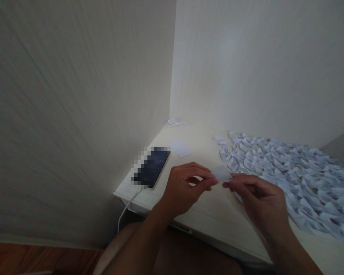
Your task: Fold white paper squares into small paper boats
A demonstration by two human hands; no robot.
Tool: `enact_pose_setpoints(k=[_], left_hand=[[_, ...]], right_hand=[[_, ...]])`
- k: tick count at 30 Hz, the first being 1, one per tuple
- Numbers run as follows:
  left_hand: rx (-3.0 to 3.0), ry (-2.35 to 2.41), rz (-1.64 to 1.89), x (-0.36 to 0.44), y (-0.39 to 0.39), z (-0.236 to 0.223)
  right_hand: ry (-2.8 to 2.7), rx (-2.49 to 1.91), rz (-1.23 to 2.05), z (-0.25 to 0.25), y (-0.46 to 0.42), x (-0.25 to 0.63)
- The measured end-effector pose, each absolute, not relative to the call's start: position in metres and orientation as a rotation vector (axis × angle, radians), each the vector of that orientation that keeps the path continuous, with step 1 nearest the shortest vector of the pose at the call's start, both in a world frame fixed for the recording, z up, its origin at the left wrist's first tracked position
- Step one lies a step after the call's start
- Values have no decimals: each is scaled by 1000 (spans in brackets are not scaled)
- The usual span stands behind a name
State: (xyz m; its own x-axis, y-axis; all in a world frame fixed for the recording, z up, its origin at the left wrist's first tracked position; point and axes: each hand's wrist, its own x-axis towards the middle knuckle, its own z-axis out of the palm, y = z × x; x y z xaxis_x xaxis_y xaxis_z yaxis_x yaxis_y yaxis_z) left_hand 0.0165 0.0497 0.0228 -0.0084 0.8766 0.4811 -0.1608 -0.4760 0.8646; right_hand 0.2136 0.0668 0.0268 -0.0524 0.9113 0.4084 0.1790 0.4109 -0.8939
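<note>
Between my two hands, just above the table, is a small piece of white paper (223, 173). My left hand (189, 185) pinches its left edge between thumb and fingers. On the opposite edge, the thumb and fingers of my right hand (256, 196) are closed in the same way. A flat white paper sheet or stack (181, 148) lies on the table beyond my left hand. To the right spreads a wide heap of small folded white papers (275, 164), partly behind my right hand.
A dark phone (153, 168), partly pixelated, lies at the table's left with a white cable (126, 208) hanging over the front edge. Thin paper strips (176, 122) sit in the back corner. Pale walls (103, 95) enclose the left and back of the table (218, 221).
</note>
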Motion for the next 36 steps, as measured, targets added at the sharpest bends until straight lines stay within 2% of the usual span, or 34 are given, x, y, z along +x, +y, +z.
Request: enact_pose_setpoints(k=[15,21,28,36], left_hand=[[1072,859,1570,32,54,21],[1119,881,1586,33,54,18],[1250,1002,1444,33,54,13],[1250,1023,1503,33,55,11]], right_hand=[[-1425,-1018,837,26,70,207],[-1489,-1039,807,26,71,206],[-1646,-1060,689,26,70,206],[-1803,-1083,696,22,74,210]])
